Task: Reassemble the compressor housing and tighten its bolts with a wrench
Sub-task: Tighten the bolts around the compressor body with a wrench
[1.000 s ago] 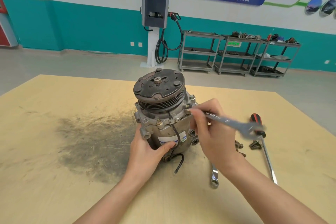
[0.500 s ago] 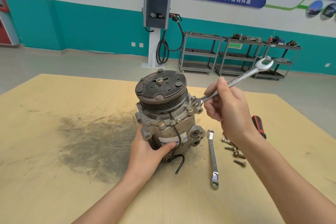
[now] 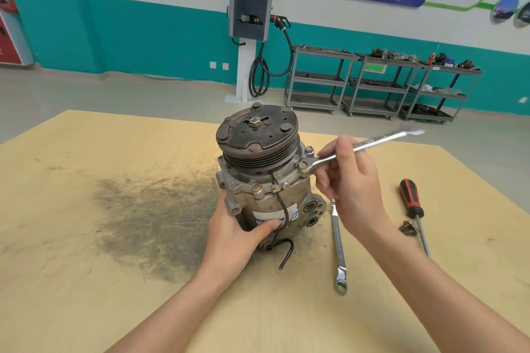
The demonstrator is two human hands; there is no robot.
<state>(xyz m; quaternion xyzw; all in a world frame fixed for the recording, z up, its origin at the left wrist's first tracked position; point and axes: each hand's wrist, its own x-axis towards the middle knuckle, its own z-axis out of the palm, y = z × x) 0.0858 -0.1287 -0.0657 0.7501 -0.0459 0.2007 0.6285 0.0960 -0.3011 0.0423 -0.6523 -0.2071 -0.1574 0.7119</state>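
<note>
The compressor (image 3: pixel 265 180) stands upright near the middle of the wooden table (image 3: pixel 86 238), beside a dark smudge. The left hand (image 3: pixel 232 241) grips its lower body, thumb across the label. The right hand (image 3: pixel 348 180) pinches a wrench (image 3: pixel 358 147), whose head sits on a bolt (image 3: pixel 302 165) at the housing's right rim. A second wrench (image 3: pixel 338 249), a screwdriver (image 3: pixel 411 203) and loose bolts (image 3: pixel 407 228) lie to the right.
</note>
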